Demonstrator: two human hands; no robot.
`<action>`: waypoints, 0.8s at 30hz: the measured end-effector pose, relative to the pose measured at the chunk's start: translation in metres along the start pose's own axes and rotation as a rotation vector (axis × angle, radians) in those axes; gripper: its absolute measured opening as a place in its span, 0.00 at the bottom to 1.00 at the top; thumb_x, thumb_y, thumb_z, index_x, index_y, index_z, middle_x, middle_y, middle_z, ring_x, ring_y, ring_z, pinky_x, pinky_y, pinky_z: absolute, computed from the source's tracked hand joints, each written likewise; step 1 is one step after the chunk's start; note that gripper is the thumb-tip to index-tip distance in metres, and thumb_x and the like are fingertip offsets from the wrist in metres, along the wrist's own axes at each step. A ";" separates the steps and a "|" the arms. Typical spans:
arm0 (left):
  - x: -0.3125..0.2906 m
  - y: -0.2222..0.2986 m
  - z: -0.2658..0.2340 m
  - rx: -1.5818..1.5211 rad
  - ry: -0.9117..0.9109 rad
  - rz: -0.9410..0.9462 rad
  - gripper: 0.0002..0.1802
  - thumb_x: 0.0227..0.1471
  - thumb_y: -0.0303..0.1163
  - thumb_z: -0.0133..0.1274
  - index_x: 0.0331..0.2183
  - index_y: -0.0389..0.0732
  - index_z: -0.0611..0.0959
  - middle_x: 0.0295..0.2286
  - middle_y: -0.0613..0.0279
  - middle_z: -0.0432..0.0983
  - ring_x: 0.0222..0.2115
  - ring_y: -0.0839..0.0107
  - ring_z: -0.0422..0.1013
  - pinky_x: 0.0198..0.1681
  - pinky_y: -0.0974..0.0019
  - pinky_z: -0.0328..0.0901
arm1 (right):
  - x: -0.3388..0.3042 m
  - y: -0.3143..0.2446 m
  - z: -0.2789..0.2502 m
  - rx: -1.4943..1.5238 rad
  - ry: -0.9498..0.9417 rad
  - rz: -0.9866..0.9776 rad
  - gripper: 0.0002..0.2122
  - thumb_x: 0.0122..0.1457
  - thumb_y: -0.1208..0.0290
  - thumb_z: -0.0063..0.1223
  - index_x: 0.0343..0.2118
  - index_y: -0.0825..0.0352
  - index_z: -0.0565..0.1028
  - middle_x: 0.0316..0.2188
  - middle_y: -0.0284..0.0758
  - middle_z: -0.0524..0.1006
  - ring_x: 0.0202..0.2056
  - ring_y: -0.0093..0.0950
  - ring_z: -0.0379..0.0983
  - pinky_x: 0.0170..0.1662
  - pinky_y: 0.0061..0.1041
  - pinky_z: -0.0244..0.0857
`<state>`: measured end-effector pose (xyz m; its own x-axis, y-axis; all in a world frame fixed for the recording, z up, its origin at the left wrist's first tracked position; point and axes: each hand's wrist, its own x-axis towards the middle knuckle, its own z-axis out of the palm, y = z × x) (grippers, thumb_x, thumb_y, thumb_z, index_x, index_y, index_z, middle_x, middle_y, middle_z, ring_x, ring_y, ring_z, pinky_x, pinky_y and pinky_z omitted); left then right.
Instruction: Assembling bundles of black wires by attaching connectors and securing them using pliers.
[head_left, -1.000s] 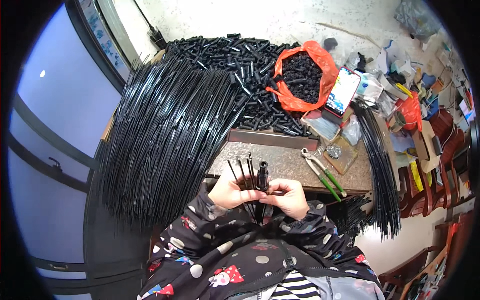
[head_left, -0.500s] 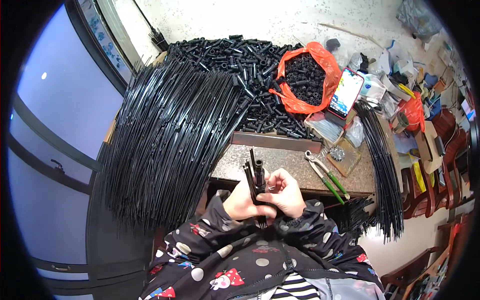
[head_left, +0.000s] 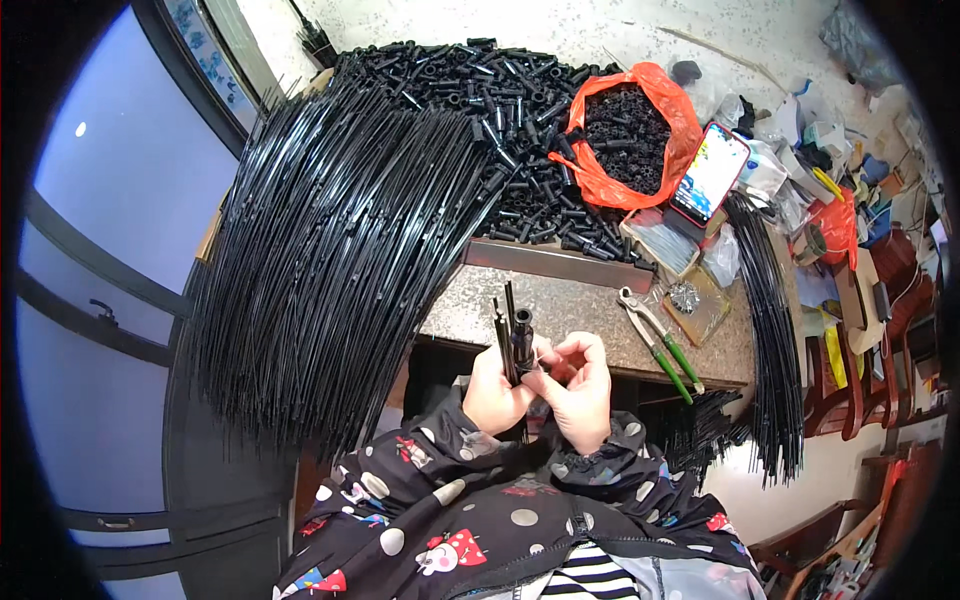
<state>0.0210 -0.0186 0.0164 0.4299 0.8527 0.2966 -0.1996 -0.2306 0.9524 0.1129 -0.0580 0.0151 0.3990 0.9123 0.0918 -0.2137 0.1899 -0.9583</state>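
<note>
Rods (head_left: 502,332) and a hollow black fitting (head_left: 522,338) point away from the wearer, bunched by the table's (head_left: 565,300) front edge, with the left hand (head_left: 495,393) clamped around them. From my remote view, the right hand (head_left: 580,393) sits just right of the fitting's lower end, fingers bent; whether they pinch anything I cannot tell. Pliers (head_left: 660,340) lie toward the front right corner.

The tube (head_left: 522,343) and rods (head_left: 340,240) are showing black, the bag (head_left: 683,125) orange-red. The black jacket (head_left: 485,510) is displaying pale dots.
</note>
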 end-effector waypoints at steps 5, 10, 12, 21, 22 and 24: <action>-0.006 0.000 0.005 -0.012 0.101 -0.094 0.09 0.33 0.17 0.45 0.25 0.34 0.69 0.20 0.63 0.66 0.23 0.79 0.63 0.26 0.76 0.59 | -0.004 -0.003 -0.001 -0.320 -0.062 -0.337 0.12 0.33 0.83 0.51 0.24 0.69 0.64 0.25 0.33 0.61 0.21 0.18 0.61 0.23 0.14 0.56; -0.007 0.001 -0.003 0.074 0.069 -0.047 0.09 0.33 0.19 0.47 0.24 0.34 0.68 0.20 0.64 0.66 0.22 0.79 0.62 0.26 0.76 0.59 | -0.001 -0.005 -0.001 -0.192 -0.172 -0.162 0.09 0.37 0.86 0.47 0.21 0.67 0.63 0.24 0.29 0.59 0.24 0.14 0.58 0.26 0.11 0.54; -0.004 0.007 -0.005 0.061 0.025 -0.035 0.09 0.34 0.20 0.47 0.25 0.34 0.68 0.20 0.64 0.66 0.22 0.79 0.62 0.26 0.76 0.59 | 0.006 -0.009 -0.002 -0.079 -0.239 0.053 0.09 0.36 0.84 0.50 0.19 0.66 0.62 0.21 0.26 0.60 0.24 0.14 0.58 0.27 0.11 0.54; -0.003 -0.003 -0.011 -0.109 -0.086 -0.067 0.06 0.42 0.27 0.43 0.22 0.34 0.71 0.16 0.65 0.65 0.13 0.80 0.62 0.14 0.79 0.56 | 0.033 -0.017 -0.010 0.073 -0.501 0.298 0.14 0.36 0.79 0.53 0.26 0.67 0.61 0.19 0.29 0.64 0.20 0.19 0.64 0.17 0.16 0.58; -0.004 -0.004 -0.012 -0.030 -0.107 -0.020 0.06 0.41 0.27 0.44 0.21 0.34 0.71 0.15 0.65 0.65 0.13 0.80 0.62 0.15 0.79 0.56 | 0.036 -0.016 -0.011 0.072 -0.504 0.281 0.14 0.36 0.79 0.53 0.26 0.67 0.61 0.19 0.29 0.64 0.20 0.19 0.64 0.17 0.16 0.58; -0.002 -0.003 -0.008 -0.001 -0.062 -0.041 0.06 0.41 0.27 0.44 0.20 0.34 0.71 0.15 0.66 0.65 0.13 0.81 0.62 0.14 0.79 0.56 | 0.038 -0.015 -0.015 0.124 -0.586 0.318 0.12 0.36 0.80 0.51 0.25 0.66 0.61 0.19 0.30 0.64 0.19 0.17 0.62 0.20 0.15 0.58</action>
<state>0.0138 -0.0165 0.0123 0.4917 0.8307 0.2610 -0.1813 -0.1955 0.9638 0.1446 -0.0310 0.0286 -0.2418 0.9700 -0.0243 -0.3555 -0.1118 -0.9280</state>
